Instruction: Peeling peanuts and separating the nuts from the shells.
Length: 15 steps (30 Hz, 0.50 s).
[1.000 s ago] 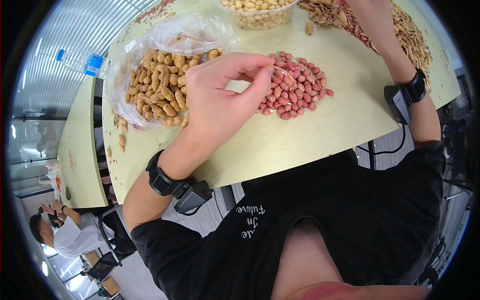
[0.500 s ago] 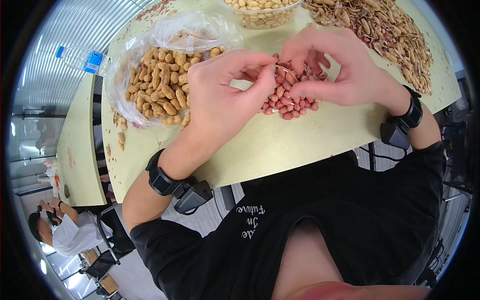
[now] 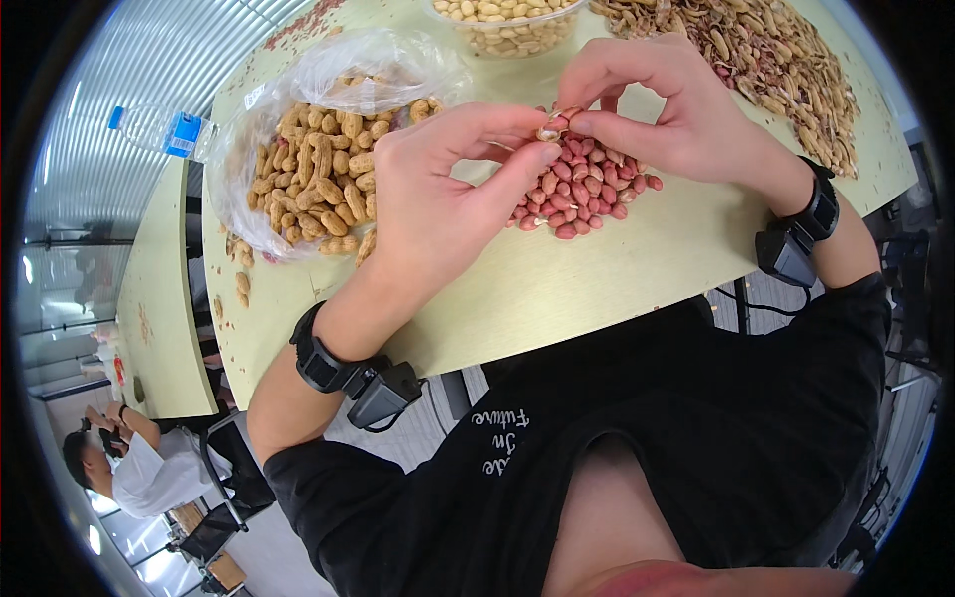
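Head view, upper centre of the frame: your left hand [image 3: 438,199] and right hand [image 3: 662,104] meet, fingertips of both pinched together on 1 peanut shell [image 3: 553,125]. It sits just above the pile of red-skinned peanuts [image 3: 582,189]. Bag of unshelled peanuts [image 3: 313,179] lies at left; empty shells [image 3: 786,70] at upper right.

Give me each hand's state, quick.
Left hand: closed, fingertips pinching one end of a peanut shell.
Right hand: closed, pinching the same shell's other end.
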### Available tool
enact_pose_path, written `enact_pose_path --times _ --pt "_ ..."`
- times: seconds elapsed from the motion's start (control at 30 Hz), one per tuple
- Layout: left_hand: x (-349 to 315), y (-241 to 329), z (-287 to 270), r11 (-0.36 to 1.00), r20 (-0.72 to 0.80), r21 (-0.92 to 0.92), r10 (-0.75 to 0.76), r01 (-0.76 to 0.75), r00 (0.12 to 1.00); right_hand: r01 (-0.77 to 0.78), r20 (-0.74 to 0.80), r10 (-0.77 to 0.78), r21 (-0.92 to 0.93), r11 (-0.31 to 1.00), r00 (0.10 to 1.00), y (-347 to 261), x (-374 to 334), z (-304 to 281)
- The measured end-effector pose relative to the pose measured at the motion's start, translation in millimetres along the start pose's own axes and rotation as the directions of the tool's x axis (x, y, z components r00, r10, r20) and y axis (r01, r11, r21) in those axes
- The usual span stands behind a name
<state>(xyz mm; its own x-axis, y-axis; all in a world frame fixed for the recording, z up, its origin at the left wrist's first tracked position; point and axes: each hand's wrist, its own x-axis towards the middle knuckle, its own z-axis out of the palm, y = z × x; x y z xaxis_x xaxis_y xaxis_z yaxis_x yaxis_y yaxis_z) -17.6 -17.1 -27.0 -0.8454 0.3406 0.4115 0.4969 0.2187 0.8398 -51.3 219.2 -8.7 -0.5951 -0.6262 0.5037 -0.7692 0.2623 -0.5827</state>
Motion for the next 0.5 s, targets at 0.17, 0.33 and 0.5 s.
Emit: enact_pose_path --times 0.17,0.33,0.5 --pt "1.2 4.2 -1.8 0.994 0.040 0.102 0.041 -0.045 0.998 0.144 -0.013 -0.144 -0.016 0.989 0.989 8.2 1.1 4.6" --pt "3.2 -2.0 -0.4 0.959 0.018 0.182 0.218 -0.218 0.976 0.106 0.008 -0.106 0.023 0.994 0.994 5.5 1.1 6.1" --pt "4.5 -7.4 0.1 0.928 0.035 0.218 0.302 -0.302 0.953 0.103 0.019 -0.102 -0.010 0.995 0.995 5.9 -1.1 6.5"
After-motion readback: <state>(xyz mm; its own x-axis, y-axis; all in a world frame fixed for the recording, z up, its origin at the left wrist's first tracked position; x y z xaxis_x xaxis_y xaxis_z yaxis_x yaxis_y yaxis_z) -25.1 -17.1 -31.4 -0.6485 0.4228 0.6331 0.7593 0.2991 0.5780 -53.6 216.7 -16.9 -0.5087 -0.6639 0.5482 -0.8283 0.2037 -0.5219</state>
